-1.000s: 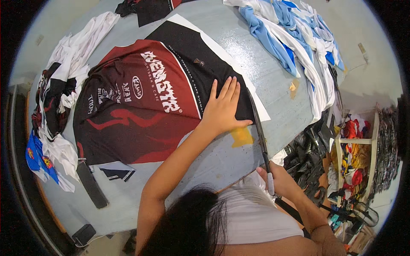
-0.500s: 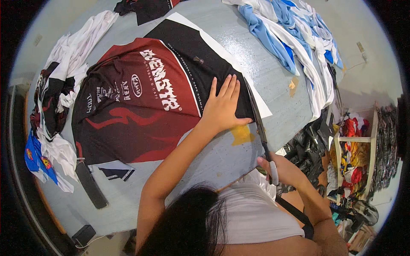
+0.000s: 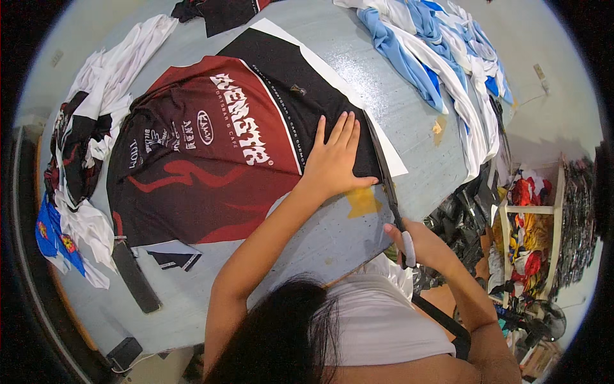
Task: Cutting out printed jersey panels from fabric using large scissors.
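Note:
A dark red and black printed fabric panel (image 3: 211, 185) lies spread on the grey-blue table, with white lettering on it. My left hand (image 3: 334, 160) rests flat on the panel's black border, fingers spread, thumb out toward the near right edge. In my right hand (image 3: 425, 244) is a pair of long dark scissors (image 3: 389, 192), its handle wrapped in something pale. The blades reach away from me along the black border's right edge, just right of my left hand. White paper (image 3: 387, 150) shows beyond that edge.
White and red-black cloth (image 3: 96, 147) is heaped at the left; light blue and white garments (image 3: 422, 51) lie at the far right. A dark bar (image 3: 137, 281) sits near the left front. Yellow tape (image 3: 363, 201) sticks to the table (image 3: 313, 256). Shelves (image 3: 531, 209) stand right.
My right hand has shifted slightly forward and left, and the scissors have advanced a little along the fabric edge. My left hand stays in place.

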A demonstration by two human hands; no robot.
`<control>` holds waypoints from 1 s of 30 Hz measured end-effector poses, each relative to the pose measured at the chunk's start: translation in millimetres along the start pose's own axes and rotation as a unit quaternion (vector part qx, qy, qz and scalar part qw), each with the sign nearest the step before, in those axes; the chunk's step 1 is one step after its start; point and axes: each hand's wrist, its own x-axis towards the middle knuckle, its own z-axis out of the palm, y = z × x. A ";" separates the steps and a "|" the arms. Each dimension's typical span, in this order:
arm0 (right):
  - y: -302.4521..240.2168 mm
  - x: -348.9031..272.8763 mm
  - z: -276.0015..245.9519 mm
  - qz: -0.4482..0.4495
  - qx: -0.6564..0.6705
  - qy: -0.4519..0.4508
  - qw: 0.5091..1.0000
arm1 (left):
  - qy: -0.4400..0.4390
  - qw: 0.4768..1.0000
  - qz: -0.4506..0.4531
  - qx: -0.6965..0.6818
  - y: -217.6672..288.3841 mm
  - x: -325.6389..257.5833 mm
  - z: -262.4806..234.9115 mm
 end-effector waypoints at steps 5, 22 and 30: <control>-6.0 12.1 -7.5 -0.011 -0.056 0.011 0.998 | -0.003 1.000 -0.005 -0.002 0.8 -0.3 0.7; -21.5 39.8 -16.4 -0.032 -0.107 0.049 0.993 | -0.014 1.000 -0.002 0.004 -0.3 -1.1 1.4; 24.1 6.0 -37.2 -0.063 -0.019 -0.008 0.998 | -0.127 0.991 0.025 -0.030 -2.7 -8.0 -23.1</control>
